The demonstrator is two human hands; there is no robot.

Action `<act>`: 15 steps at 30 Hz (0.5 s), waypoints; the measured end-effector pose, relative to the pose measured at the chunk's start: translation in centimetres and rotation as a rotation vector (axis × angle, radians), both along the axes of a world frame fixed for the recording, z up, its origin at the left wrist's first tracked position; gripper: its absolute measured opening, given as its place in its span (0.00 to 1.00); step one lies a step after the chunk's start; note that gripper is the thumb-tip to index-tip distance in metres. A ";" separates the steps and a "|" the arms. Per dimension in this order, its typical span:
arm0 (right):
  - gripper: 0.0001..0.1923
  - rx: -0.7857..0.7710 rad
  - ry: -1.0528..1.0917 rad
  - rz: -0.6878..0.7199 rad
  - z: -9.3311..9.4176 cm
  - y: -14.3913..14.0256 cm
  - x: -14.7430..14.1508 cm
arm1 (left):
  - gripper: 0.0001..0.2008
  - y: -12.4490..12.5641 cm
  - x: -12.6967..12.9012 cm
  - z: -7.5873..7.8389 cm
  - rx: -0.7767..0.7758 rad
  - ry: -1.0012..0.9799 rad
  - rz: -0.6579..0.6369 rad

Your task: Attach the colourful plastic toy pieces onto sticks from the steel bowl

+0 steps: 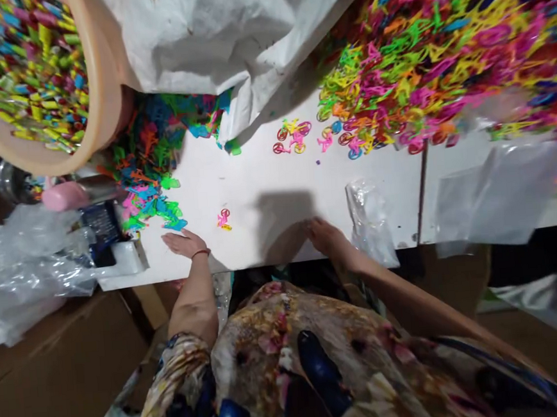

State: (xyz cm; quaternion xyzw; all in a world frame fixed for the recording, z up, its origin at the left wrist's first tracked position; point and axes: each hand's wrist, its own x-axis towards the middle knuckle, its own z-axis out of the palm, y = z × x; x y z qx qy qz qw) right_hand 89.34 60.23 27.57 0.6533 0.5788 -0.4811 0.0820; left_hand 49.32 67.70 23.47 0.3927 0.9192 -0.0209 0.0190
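My left hand (185, 243) lies flat near the table's front edge, fingers stretched out and holding nothing. Just beyond its fingertips is a loose pile of flat green, blue, orange and pink plastic pieces (155, 202). To its right on the white table (237, 179) sits a small pink and yellow plastic figure with a red wheel (224, 219). My right hand (326, 235) rests at the front edge with its fingers curled in; whether anything is inside them is hidden. A clear plastic bag (371, 220) lies right beside it.
A big heap of colourful plastic bicycle-like pieces (440, 61) covers the back right. A few assembled ones (295, 136) lie mid-table. At left stand a peach tub (90, 114) of small bright pieces and crumpled plastic (27, 260). A white sack (212, 40) hangs over the back. Clear bags (494, 198) lie right.
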 end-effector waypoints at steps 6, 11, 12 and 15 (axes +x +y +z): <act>0.15 -0.150 0.107 0.038 1.3 -7.2 -2.8 | 0.32 0.5 0.4 1.0 -0.044 -0.026 0.034; 0.15 -0.256 0.070 -0.242 3.1 -12.4 -1.6 | 0.34 -3.4 5.5 1.7 -0.067 -0.081 -0.228; 0.16 -0.277 0.010 -0.325 3.4 -13.5 -0.8 | 0.36 -4.2 6.8 1.8 -0.080 -0.121 -0.384; 0.18 -0.349 -0.160 -0.579 3.7 -16.6 2.7 | 0.42 -5.2 11.0 1.5 -0.144 -0.286 -0.792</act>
